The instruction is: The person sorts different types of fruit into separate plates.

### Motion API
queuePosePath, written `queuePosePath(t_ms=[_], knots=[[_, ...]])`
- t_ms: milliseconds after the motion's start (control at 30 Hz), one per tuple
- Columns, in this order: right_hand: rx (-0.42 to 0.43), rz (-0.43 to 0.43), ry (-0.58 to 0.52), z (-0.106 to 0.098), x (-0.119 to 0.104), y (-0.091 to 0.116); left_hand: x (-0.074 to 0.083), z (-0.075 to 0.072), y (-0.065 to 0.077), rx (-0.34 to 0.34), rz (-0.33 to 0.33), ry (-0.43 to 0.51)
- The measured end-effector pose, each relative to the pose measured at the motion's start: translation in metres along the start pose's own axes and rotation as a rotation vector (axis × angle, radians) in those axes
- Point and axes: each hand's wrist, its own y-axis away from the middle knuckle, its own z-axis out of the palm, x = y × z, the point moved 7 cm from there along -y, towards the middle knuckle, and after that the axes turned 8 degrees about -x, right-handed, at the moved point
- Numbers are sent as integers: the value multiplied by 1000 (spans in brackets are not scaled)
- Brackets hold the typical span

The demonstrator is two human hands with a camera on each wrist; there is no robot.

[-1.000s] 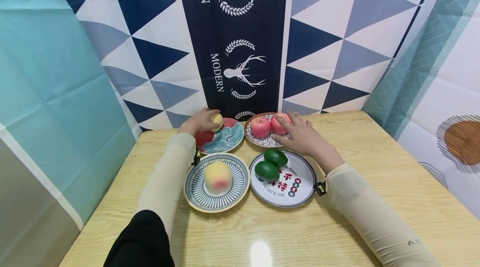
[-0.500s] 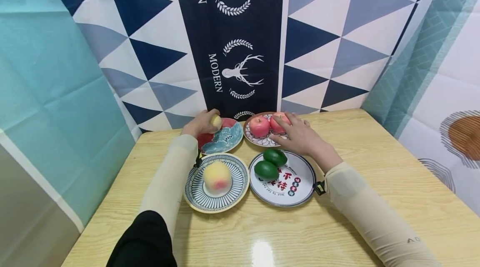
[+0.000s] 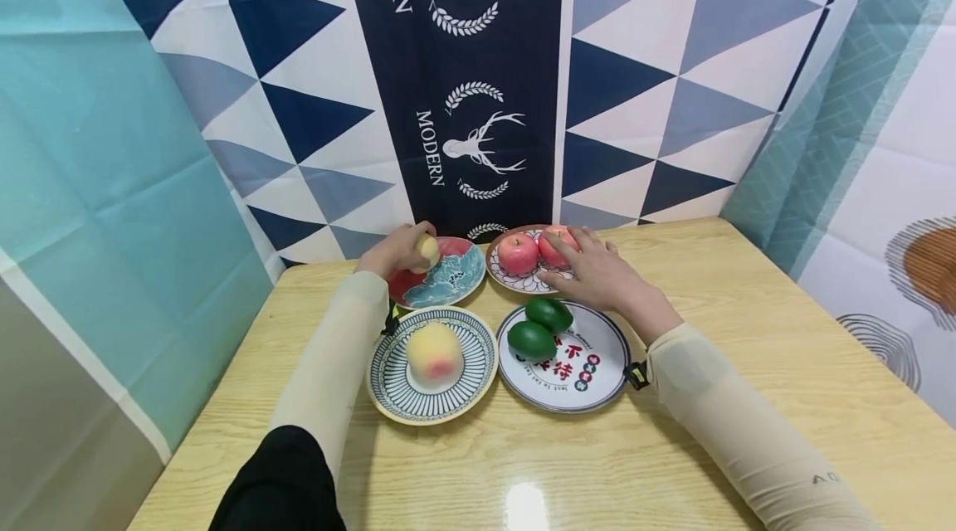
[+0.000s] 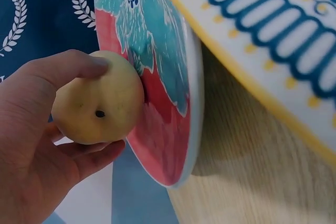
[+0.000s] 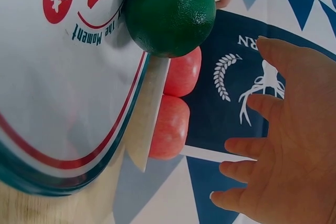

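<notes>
My left hand (image 3: 396,252) grips a pale yellow peach (image 3: 428,252) over the red and teal plate (image 3: 454,278) at the back left. In the left wrist view, thumb and fingers curl round this peach (image 4: 100,100), whose dark hole faces the camera. My right hand (image 3: 597,272) is spread above the back right plate (image 3: 525,281), its fingers straight. Two pinkish-red apples, a left apple (image 3: 518,254) and a right apple (image 3: 556,249), sit there; the fingers partly cover the right one. The right wrist view shows the right palm (image 5: 302,145) holding nothing, apart from the apples.
Front left, a blue-striped plate (image 3: 390,386) bears a larger peach (image 3: 434,351) with a pink tip. A white plate (image 3: 597,386) with red lettering, front right, carries two dark green avocado-like fruits (image 3: 532,341). Patterned cloth (image 3: 485,83) hangs behind the wooden table (image 3: 448,473).
My left hand has shifted slightly, its fingers now further over the peach, which sits slightly lower left. My right hand stays nearly still above the apples.
</notes>
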Motion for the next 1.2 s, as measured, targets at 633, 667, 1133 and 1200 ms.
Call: queuePosePath(t_ms=[633,667,1133,1200], knots=[[7,-12,16,-3,3,-2,19,-17,36,8,252,-54],[6,-14,16,-2,3,-2,20,-17,39,11,262,-57],[7,-3,9,-4,1,-2,40,-30,81,61,325,-85],[5,-3,4,-4,1,-1,42,-29,86,64,326,-88]])
